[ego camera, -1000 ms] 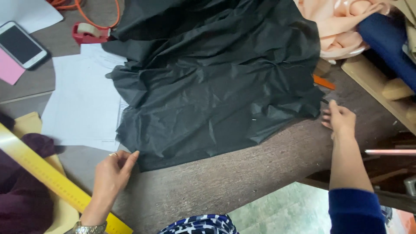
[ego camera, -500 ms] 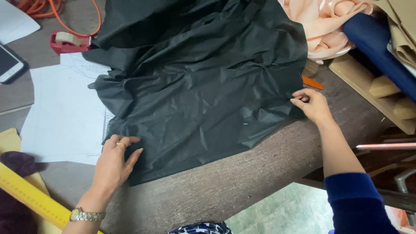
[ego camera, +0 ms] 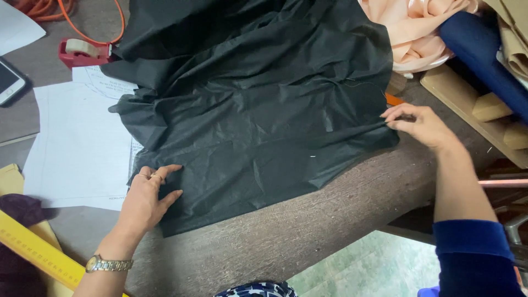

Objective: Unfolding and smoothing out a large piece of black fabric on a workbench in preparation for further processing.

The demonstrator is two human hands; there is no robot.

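We see the black fabric (ego camera: 258, 110) spread crumpled over the wooden table (ego camera: 308, 236); our left hand (ego camera: 146, 201) rests open and flat on its near-left corner, while our right hand (ego camera: 421, 124) pinches its right edge, with white paper (ego camera: 77, 148) lying left of the fabric

The crumpled fabric (ego camera: 258, 110) at centre was black; the paper sheet (ego camera: 77, 148) left of it white; the ruler (ego camera: 38, 253) lower left yellow; the desk (ego camera: 286, 236) brown.
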